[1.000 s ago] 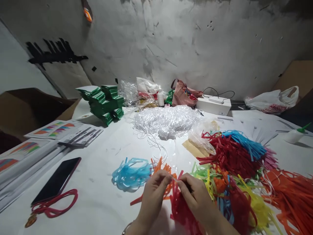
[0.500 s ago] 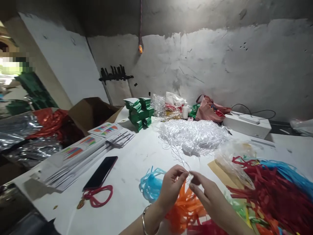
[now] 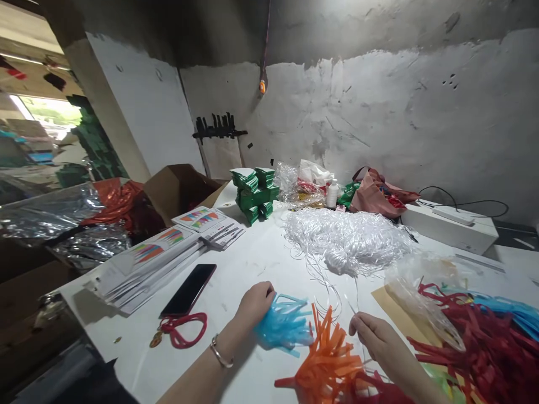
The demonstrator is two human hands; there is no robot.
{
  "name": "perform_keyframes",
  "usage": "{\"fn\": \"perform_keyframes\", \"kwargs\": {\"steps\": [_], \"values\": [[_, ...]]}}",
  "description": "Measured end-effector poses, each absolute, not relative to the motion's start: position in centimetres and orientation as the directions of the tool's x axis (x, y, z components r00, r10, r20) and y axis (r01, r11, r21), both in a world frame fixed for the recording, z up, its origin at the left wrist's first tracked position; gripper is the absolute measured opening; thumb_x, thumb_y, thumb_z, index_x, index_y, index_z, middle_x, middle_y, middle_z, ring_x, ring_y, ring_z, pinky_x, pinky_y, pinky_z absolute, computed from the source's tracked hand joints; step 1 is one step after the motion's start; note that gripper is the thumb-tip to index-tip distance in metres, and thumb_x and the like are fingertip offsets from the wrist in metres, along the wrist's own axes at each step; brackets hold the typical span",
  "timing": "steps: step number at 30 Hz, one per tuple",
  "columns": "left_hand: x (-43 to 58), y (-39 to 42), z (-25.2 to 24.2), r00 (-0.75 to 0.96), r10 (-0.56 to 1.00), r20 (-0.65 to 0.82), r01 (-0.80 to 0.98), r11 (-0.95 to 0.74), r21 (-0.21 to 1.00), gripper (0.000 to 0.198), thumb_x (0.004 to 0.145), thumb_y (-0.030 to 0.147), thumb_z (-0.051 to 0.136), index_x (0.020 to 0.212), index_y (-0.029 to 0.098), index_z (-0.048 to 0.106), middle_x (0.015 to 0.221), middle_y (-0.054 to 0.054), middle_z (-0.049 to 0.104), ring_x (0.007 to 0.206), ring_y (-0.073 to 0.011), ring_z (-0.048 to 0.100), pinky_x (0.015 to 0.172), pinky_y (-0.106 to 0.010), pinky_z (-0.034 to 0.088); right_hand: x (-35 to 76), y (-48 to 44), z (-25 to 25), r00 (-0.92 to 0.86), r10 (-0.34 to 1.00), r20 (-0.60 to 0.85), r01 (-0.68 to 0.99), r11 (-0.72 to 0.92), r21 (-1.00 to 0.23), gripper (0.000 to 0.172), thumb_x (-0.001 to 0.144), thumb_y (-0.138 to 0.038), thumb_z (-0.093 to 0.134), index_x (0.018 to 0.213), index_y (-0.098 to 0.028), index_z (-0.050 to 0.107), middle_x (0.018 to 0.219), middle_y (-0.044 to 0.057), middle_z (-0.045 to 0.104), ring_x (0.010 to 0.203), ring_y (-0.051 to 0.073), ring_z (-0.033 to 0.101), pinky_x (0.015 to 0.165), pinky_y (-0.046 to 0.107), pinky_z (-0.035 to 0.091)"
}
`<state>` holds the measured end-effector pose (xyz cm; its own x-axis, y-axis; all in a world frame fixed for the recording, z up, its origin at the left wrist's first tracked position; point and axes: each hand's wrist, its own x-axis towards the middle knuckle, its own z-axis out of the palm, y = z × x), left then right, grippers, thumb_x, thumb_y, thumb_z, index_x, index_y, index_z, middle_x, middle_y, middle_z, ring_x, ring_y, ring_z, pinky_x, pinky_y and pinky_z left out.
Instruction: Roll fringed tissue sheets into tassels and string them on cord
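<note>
My left hand (image 3: 254,303) is closed on a blue fringed paper tassel (image 3: 284,325) that lies on the white table (image 3: 252,264). My right hand (image 3: 373,335) pinches a thin clear string (image 3: 352,292) that runs up to the heap of white string (image 3: 349,241). An orange paper tassel (image 3: 330,359) lies between my hands, near the table's front edge. A bracelet sits on my left wrist.
A pile of red, blue and green paper fringe (image 3: 475,336) fills the right. A dark phone (image 3: 189,290) with a red lanyard (image 3: 183,331) lies left, beside printed cards (image 3: 168,252). Green boxes (image 3: 255,193), bags, a white box (image 3: 450,227) and a cardboard carton (image 3: 177,188) stand behind.
My hands have come apart: the left went down onto the blue tassel, the right stayed with the clear string. The view has turned left and up.
</note>
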<state>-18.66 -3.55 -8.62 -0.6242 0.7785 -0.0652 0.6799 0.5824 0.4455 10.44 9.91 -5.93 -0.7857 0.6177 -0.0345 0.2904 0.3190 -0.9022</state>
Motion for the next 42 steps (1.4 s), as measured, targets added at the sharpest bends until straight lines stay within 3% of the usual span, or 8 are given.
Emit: {"fn": "perform_keyframes", "kwargs": {"steps": [7,13,15,18,24,32,38,42], "values": [[-17.4,-3.0,-8.3,-0.649,0.759,-0.060,0.663,0.602,0.444,0.021,0.094,0.033,0.064,0.103,0.015,0.066,0.104,-0.005,0.069,0.092,-0.0208,0.067,0.084,-0.043,0.055,12.0,9.0,-4.7,-0.785,0.619,0.014,0.329,0.436,-0.838,0.048,0.097,-0.055,0.039,0.073,-0.021,0.062,0.059,-0.003,0.045,0.060,0.015,0.044,0.058,0.026,0.035],[-12.6,-4.9,-5.1,-0.499,0.843,0.201,0.673,0.231,0.702,0.017,0.095,0.032,0.047,0.089,0.022,0.058,0.103,-0.009,0.068,0.102,-0.0228,0.063,0.092,-0.035,0.049,14.3,7.8,-3.1,-0.703,0.697,0.140,0.283,0.455,-0.845,0.043,0.097,-0.053,0.041,0.076,-0.020,0.060,0.067,0.000,0.057,0.064,0.017,0.051,0.062,0.027,0.040],[-9.3,-5.7,-3.8,-0.427,0.869,0.251,0.588,0.056,0.807,0.021,0.095,0.040,0.047,0.089,0.023,0.058,0.104,-0.008,0.067,0.102,-0.0233,0.063,0.088,-0.032,0.051,14.7,6.7,-2.0,-0.678,0.699,0.227,0.205,0.476,-0.855,0.039,0.099,-0.049,0.043,0.079,-0.020,0.060,0.073,0.001,0.061,0.069,0.016,0.055,0.065,0.026,0.042],[-4.4,-6.3,-2.5,-0.297,0.935,0.195,0.205,-0.137,0.969,0.023,0.090,0.044,0.061,0.084,0.022,0.064,0.086,-0.006,0.066,0.082,-0.0216,0.062,0.072,-0.030,0.050,14.9,4.8,-0.4,-0.703,0.638,0.313,0.071,0.502,-0.862,0.026,0.097,-0.041,0.052,0.095,-0.020,0.067,0.071,-0.001,0.061,0.062,0.013,0.054,0.059,0.023,0.042],[2.1,-5.6,-2.8,-0.279,0.959,-0.055,-0.293,-0.031,0.956,0.030,0.072,0.046,0.083,0.083,0.021,0.072,0.078,-0.003,0.066,0.075,-0.0197,0.060,0.072,-0.029,0.050,15.7,3.4,0.9,-0.674,0.672,0.307,0.022,0.434,-0.901,0.014,0.087,-0.024,0.059,0.084,-0.019,0.072,0.065,-0.002,0.064,0.055,0.010,0.051,0.054,0.022,0.039],[4.1,-4.5,-4.3,-0.095,0.955,-0.282,-0.616,0.166,0.770,0.032,0.068,0.042,0.088,0.080,0.017,0.073,0.064,-0.001,0.065,0.062,-0.0111,0.057,0.061,-0.018,0.044,17.8,4.4,-1.7,-0.631,0.773,0.067,-0.196,-0.075,-0.978,0.033,0.084,-0.049,0.070,0.095,-0.018,0.074,0.078,0.003,0.069,0.069,0.014,0.060,0.066,0.025,0.048],[5.1,-4.1,-4.8,-0.067,0.951,-0.300,-0.608,0.200,0.769,0.037,0.063,0.045,0.090,0.068,0.015,0.069,0.060,-0.002,0.063,0.057,-0.0116,0.055,0.057,-0.020,0.044,18.5,4.3,-2.6,-0.607,0.794,0.044,-0.123,-0.039,-0.992,0.024,0.078,-0.037,0.073,0.088,-0.016,0.073,0.065,-0.003,0.054,0.059,0.010,0.043,0.057,0.021,0.040],[5.4,-4.0,-5.1,-0.078,0.948,-0.308,-0.571,0.211,0.793,0.039,0.064,0.046,0.090,0.079,0.015,0.072,0.059,-0.001,0.063,0.056,-0.0122,0.055,0.056,-0.021,0.043,18.6,4.5,-2.5,-0.624,0.781,0.022,-0.105,-0.056,-0.993,0.021,0.077,-0.036,0.070,0.081,-0.015,0.071,0.062,-0.004,0.049,0.058,0.010,0.039,0.054,0.021,0.037]]}}
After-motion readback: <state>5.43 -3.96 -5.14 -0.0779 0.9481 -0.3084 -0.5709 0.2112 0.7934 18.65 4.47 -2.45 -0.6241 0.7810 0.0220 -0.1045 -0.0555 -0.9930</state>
